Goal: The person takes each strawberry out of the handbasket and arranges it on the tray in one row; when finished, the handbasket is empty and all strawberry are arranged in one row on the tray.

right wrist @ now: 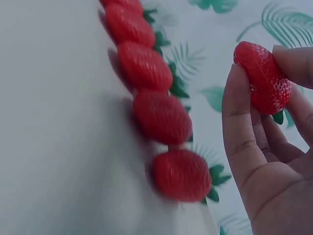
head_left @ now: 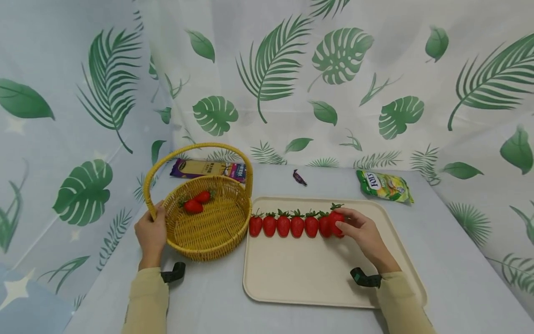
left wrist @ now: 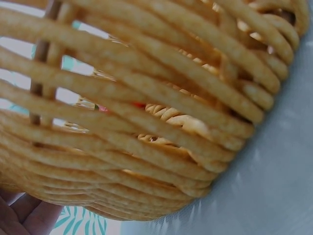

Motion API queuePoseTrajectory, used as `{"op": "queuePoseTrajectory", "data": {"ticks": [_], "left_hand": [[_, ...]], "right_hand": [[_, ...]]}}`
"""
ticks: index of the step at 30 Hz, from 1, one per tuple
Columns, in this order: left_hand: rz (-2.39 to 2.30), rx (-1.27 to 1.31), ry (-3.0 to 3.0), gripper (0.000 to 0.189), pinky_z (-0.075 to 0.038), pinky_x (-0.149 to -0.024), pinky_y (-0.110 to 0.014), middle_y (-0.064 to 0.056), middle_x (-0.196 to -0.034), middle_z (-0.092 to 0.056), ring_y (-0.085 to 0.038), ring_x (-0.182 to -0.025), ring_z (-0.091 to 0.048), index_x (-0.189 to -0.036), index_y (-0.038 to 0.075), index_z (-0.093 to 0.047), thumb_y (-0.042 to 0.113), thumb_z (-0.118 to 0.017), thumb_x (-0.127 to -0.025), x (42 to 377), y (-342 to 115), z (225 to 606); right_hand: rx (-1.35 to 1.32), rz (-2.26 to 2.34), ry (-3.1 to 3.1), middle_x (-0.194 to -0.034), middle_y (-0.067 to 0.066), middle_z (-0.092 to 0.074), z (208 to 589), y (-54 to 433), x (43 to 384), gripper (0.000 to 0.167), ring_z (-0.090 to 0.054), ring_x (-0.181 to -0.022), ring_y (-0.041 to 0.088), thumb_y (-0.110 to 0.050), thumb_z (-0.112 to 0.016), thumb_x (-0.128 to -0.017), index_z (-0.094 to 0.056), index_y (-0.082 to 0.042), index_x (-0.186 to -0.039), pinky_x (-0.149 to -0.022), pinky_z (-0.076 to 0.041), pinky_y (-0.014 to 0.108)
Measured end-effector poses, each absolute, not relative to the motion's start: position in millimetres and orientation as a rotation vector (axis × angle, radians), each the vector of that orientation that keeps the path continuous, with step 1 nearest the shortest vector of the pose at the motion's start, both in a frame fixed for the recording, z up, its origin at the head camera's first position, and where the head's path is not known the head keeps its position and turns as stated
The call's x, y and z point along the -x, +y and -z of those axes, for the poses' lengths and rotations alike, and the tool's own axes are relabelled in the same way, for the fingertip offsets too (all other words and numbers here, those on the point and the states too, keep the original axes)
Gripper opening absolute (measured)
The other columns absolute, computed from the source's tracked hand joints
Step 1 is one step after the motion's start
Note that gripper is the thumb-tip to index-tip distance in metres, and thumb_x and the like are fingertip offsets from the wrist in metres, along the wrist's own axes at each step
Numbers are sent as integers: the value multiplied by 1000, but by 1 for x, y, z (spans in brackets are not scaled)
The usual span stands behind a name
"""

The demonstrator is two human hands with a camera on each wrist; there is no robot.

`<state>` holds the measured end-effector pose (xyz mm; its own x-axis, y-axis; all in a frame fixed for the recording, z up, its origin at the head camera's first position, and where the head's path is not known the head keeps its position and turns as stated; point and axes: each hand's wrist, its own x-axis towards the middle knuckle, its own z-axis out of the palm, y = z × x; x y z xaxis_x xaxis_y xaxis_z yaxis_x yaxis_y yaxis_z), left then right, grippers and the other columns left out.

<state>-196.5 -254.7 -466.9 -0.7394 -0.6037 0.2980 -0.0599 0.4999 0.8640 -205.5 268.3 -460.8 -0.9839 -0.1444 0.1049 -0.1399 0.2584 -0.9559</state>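
Observation:
My left hand (head_left: 151, 234) grips the yellow woven basket (head_left: 208, 253) at its left rim, near the foot of the tall handle. Two red strawberries (head_left: 193, 206) lie inside, towards the back left. In the left wrist view, the basket's woven side (left wrist: 122, 166) fills most of the picture and hides most of the fingers. My right hand (head_left: 363, 232) pinches a strawberry (right wrist: 261, 76) between thumb and fingers, above the right end of a strawberry row. Several strawberries (head_left: 283, 225) stand side by side in that row along the back of the beige tray (head_left: 308, 278), leaves pointing away from me.
Behind the basket lies a purple and yellow packet (head_left: 200, 169). A small purple wrapped sweet (head_left: 299, 178) sits beyond the tray, and a green snack bag (head_left: 384, 186) lies at the back right. Leaf-printed cloth (head_left: 267, 134) hangs behind the table.

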Motion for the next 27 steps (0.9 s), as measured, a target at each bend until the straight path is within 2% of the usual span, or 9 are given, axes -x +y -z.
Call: {"op": "queuePoseTrajectory", "data": {"ticks": [4, 7, 10, 12, 16, 23, 27], "left_hand": [[1204, -547, -2160, 37, -31, -54, -28, -20, -93, -69, -21, -58, -42, -126, 10, -67, 34, -50, -103, 197, -255, 468], [1224, -537, -2150, 39, -35, -63, -28, -20, -103, -70, -26, -74, -55, -127, 9, -66, 34, -49, -103, 197, -255, 467], [1237, -528, -2143, 40, -36, -68, -28, -21, -108, -69, -27, -86, -59, -127, 9, -66, 35, -49, -103, 197, -255, 467], [1229, -522, -2149, 40, -36, -63, -28, -21, -104, -70, -26, -77, -57, -127, 9, -66, 35, -49, -103, 197, -255, 467], [1206, -520, -2152, 39, -32, -54, -26, -20, -96, -70, -18, -60, -44, -126, 10, -67, 35, -49, -103, 198, -255, 467], [1180, -503, -2141, 37, -32, -56, -25, -20, -97, -70, -17, -61, -44, -125, 9, -67, 34, -50, -103, 198, -256, 469], [1185, -499, -2139, 38, -31, -55, -25, -20, -95, -70, -17, -59, -42, -126, 10, -67, 34, -51, -103, 197, -257, 469]], "right_hand": [[223, 1920, 2495, -123, -1, -58, 463, 279, 206, 45, -61, -101, 10, -26, -65, -96, -55, -5, -134, -80, -53, 24], [178, 1939, 2509, -123, -1, -57, 465, 288, 206, 46, -61, -100, 9, -27, -65, -96, -54, -4, -134, -79, -53, 22], [117, 1934, 2524, -122, -1, -56, 467, 297, 206, 48, -61, -100, 7, -28, -64, -96, -53, -4, -136, -80, -52, 20], [46, 1922, 2540, -122, -1, -55, 468, 303, 205, 51, -60, -100, 6, -31, -64, -96, -51, -5, -137, -80, -52, 19], [-135, 1917, 2547, -124, 0, -52, 467, 311, 203, 57, -58, -98, 3, -34, -65, -95, -48, -6, -141, -80, -51, 16], [-359, 1795, 2576, -141, 15, -43, 471, 317, 205, 61, -51, -105, 10, -38, -62, -96, -44, -6, -145, -79, -50, 16], [-407, 1750, 2564, -145, 17, -41, 474, 318, 208, 63, -48, -113, 18, -41, -61, -96, -43, -7, -146, -78, -49, 14]]}}
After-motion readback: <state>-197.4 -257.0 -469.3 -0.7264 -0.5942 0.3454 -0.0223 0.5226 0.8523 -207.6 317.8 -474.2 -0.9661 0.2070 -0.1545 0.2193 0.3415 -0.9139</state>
